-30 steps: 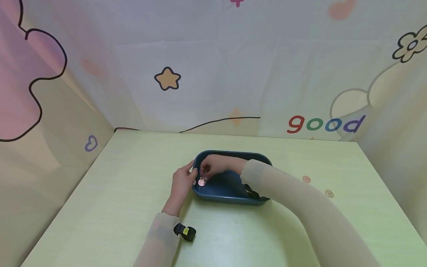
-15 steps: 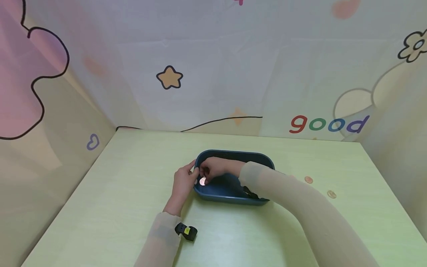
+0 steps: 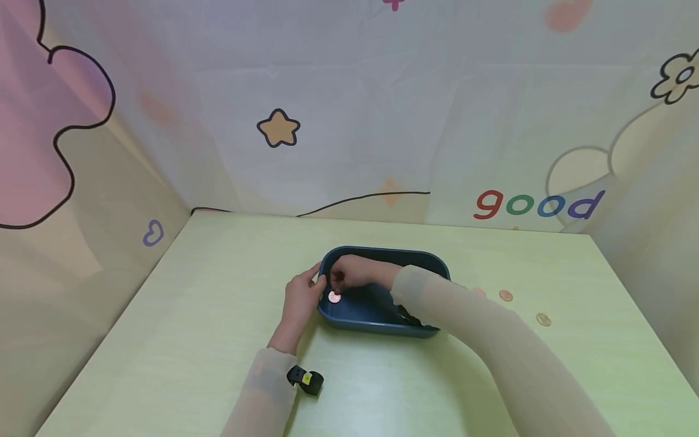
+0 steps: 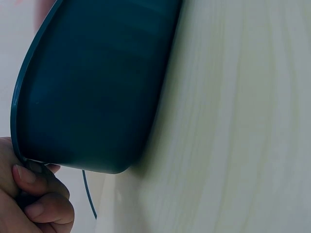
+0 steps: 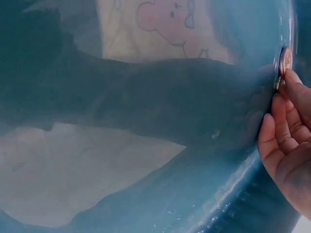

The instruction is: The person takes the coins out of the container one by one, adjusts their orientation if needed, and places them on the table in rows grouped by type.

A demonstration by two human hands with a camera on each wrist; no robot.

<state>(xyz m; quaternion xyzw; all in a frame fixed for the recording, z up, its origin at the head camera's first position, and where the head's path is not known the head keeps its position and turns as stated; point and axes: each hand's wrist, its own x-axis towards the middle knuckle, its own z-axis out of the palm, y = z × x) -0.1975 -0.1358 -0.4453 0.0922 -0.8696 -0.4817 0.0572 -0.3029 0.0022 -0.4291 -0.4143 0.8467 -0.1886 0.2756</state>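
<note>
A dark blue plastic tray sits on the table. My left hand grips the tray's left end, the thumb at the rim and the other fingers outside; the left wrist view shows them curled there. Reaching inside across the tray, my right hand pinches a shiny copper coin by the left wall. The right wrist view shows this copper coin on edge, with the thumb against it. A gold-toned edge, perhaps another coin, shows just below it between the fingertips.
To the right of the tray, a copper coin and a gold-toned coin lie flat on the table. Another copper coin shows partly behind my right sleeve. A printed curtain stands along the back.
My right hand stays at the tray's left wall, its fingers and the copper coin shifting only slightly. The left hand keeps its hold; the head view has drifted a little.
</note>
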